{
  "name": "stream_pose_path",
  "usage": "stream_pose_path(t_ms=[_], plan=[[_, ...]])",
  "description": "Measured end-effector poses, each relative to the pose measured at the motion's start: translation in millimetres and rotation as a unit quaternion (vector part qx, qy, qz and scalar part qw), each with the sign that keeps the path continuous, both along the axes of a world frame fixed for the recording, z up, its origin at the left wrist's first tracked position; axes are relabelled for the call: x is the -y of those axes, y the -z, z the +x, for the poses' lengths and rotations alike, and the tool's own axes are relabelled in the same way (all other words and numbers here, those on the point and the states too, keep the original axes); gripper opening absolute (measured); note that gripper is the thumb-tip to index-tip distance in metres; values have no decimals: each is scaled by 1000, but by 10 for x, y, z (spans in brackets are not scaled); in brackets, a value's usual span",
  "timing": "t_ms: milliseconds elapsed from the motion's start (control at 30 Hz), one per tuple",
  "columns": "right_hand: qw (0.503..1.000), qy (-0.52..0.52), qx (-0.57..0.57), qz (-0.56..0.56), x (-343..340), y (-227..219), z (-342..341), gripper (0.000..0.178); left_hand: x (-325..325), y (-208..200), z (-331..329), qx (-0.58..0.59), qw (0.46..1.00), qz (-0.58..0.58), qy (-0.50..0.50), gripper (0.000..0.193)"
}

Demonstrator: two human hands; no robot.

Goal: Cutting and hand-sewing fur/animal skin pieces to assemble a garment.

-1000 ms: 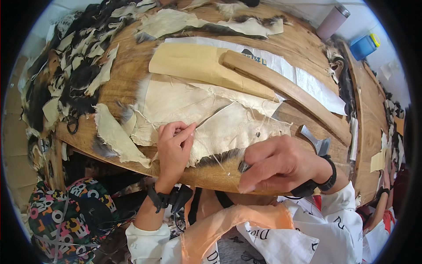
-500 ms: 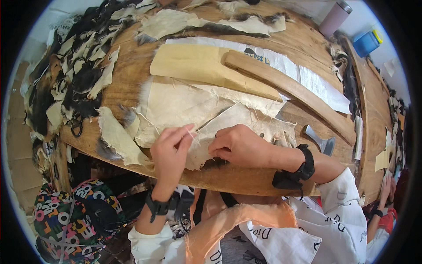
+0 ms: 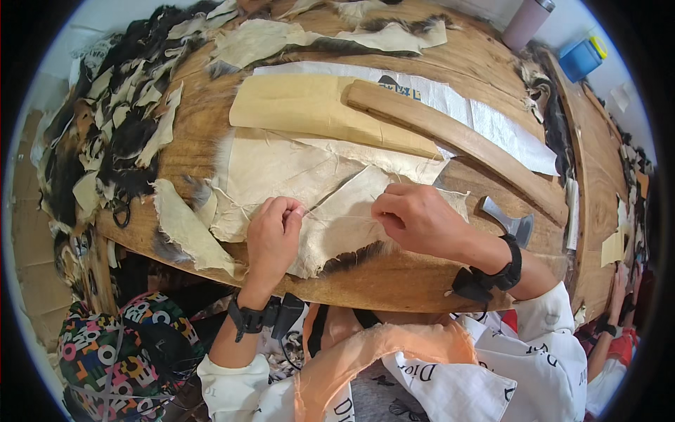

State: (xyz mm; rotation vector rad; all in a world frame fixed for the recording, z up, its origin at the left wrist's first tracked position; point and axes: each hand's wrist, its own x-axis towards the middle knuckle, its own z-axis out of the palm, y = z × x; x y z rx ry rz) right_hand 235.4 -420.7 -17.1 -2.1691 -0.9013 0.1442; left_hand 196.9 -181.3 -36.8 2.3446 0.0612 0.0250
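Pale fur hide pieces (image 3: 274, 165) lie flesh side up on the wooden table, with a dark slit running between two of them. At the lower end of this slit, my left hand (image 3: 273, 235) is closed, thumb and forefinger pinching the hide edge. My right hand (image 3: 420, 218) is held above the right part of the hide, apart from my left. Its fingers are pressed together; whatever they hold is too small to make out. Dark fur shows along the hide's near edge. A narrow pale fur strip (image 3: 190, 228) lies left of my left hand.
Beyond the hide lie yellow paper (image 3: 295, 102), a white sheet (image 3: 471, 116) and a curved wooden bar (image 3: 457, 144). A metal blade tool (image 3: 510, 221) is near my right wrist. Fur scraps (image 3: 126, 119) pile up at left. A pink flask (image 3: 527, 24) and blue container (image 3: 580, 65) stand far right.
My right hand has moved right and slightly away from me, widening the gap between my hands. My left fingers have curled into a tighter pinch. The view has shifted slightly.
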Motion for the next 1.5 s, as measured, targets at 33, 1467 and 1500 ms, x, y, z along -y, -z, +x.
stream_pose_path(t_ms=[33,1467,1500], plan=[[1000,0,0,0,20,-52,6,8,-3,20,9,9,999,29,11,6],[926,-135,-304,177,904,-521,-73,15,55,-91,216,-145,967,-144,153,11],[928,-128,-303,178,919,-510,-87,15,66,-69,215,-141,972,-137,130,5]])
